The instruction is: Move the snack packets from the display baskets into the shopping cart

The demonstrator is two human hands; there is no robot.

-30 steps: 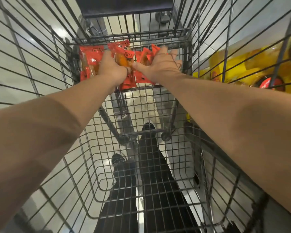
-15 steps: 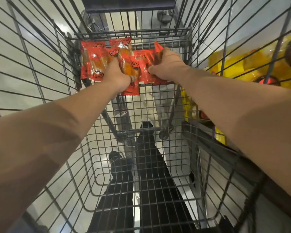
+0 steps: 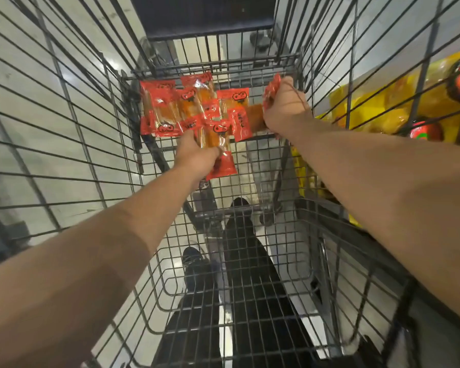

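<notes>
Both my arms reach down into the black wire shopping cart (image 3: 72,144). Several red and orange snack packets (image 3: 186,107) lie spread over the cart's floor at its far end. My left hand (image 3: 197,155) grips one red packet (image 3: 221,163) at the near edge of the pile, its lower end sticking out below my fingers. At the pile's right end, by the cart's right wall, my right hand (image 3: 284,104) is curled round another red packet (image 3: 270,91), which stands on edge above my knuckles.
Outside the cart's right wall a display basket holds yellow snack bags (image 3: 377,107) with red round labels. Through the cart's wire floor I see my dark legs and shoes (image 3: 239,261) on pale floor tiles. A dark panel (image 3: 205,17) closes the cart's far end.
The packets have spread out flat on the cart floor. My left hand has drawn back toward me holding one packet. My right hand has shifted right, toward the cart's wall.
</notes>
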